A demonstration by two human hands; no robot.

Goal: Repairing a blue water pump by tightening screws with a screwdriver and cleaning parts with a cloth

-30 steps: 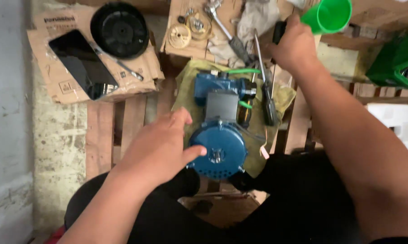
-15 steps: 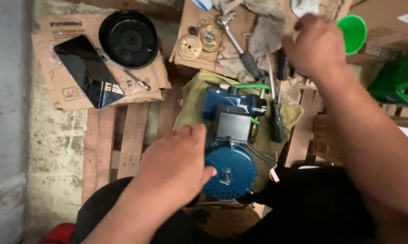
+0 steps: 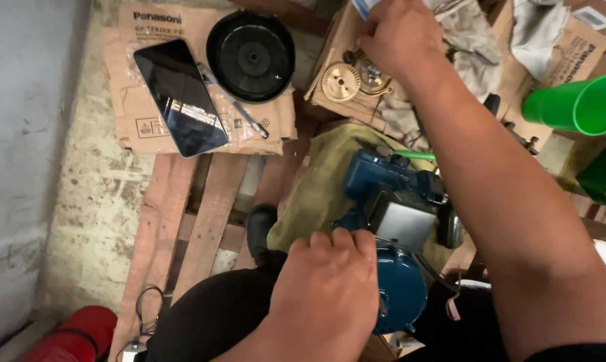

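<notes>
We see our left hand (image 3: 326, 295) laid flat, fingers together, on the round rear cover of a blue pump motor (image 3: 393, 234), which lies on an olive cloth (image 3: 319, 181) over a wooden pallet (image 3: 205, 214), just in front of our knees. Our right hand (image 3: 400, 33) reaches across to the far side, its grip closed loosely over small parts beside a brass gear (image 3: 341, 82) on a piece of brown cardboard (image 3: 329, 47); whether it actually holds anything we cannot tell, since the fingers hide it. The right forearm crosses above the motor's far end and blocks our view of what lies behind it. To the left, a flattened cardboard sheet (image 3: 132, 100) with printed black lettering and a small warning mark carries a dark phone (image 3: 179, 97), a round black cover (image 3: 250, 55) and a thin screwdriver (image 3: 239, 110), all close together. At right a green plastic cup (image 3: 574, 104) lies on its side near grey rags (image 3: 467, 47). Open room is scarce: a pale wall (image 3: 21, 134) closes the left edge, with bare concrete floor (image 3: 91, 221) between it and the pallet, and a red cylinder (image 3: 71, 332) sits at the lower left corner.
</notes>
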